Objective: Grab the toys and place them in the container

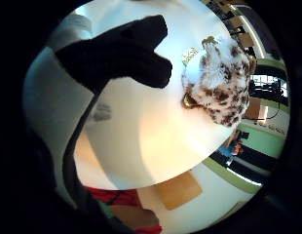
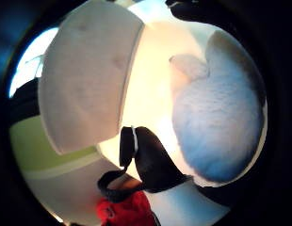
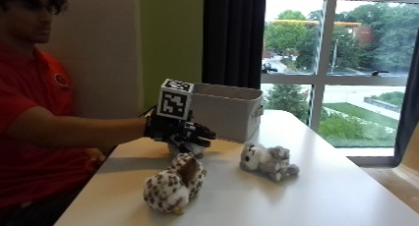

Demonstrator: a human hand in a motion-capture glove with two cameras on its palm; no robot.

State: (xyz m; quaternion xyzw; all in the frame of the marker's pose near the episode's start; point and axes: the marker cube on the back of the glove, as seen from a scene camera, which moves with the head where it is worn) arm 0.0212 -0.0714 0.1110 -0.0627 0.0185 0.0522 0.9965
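Note:
My gloved right hand (image 3: pixel 185 132) hovers low over the table (image 3: pixel 308 196), just in front of the white fabric container (image 3: pixel 225 110). Its fingers (image 1: pixel 126 53) are spread and only slightly bent, and nothing shows between them. A pale fluffy toy (image 2: pixel 216 122) lies close under the palm; in the outside view only a grey bit of this toy (image 3: pixel 187 150) shows below the hand. A brown-spotted plush toy (image 3: pixel 173 184) lies nearer the table's front, also seen as the spotted plush (image 1: pixel 221 83). A grey plush toy (image 3: pixel 268 162) lies to the right of the hand.
The container (image 2: pixel 89 75) stands at the table's far side by the window, with its open top facing up. The person sits at the table's left end. Bare tabletop stretches to the right of the toys.

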